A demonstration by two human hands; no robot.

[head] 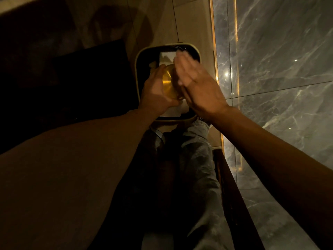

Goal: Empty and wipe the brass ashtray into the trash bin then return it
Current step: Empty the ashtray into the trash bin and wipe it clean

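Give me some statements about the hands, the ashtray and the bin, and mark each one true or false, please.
1. The left hand holds the brass ashtray above the trash bin. True.
2. The right hand is closed in a fist. False: it is flat and open, beside the ashtray.
3. The ashtray rests on the floor. False: it is held over the bin.
4. White paper lies inside the bin. True.
5. The bin stands on a table. False: it stands on the floor, near the marble wall.

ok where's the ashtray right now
Centre of the head view: the ashtray is held in the left hand above the open bin, with the flat right hand against its right side.
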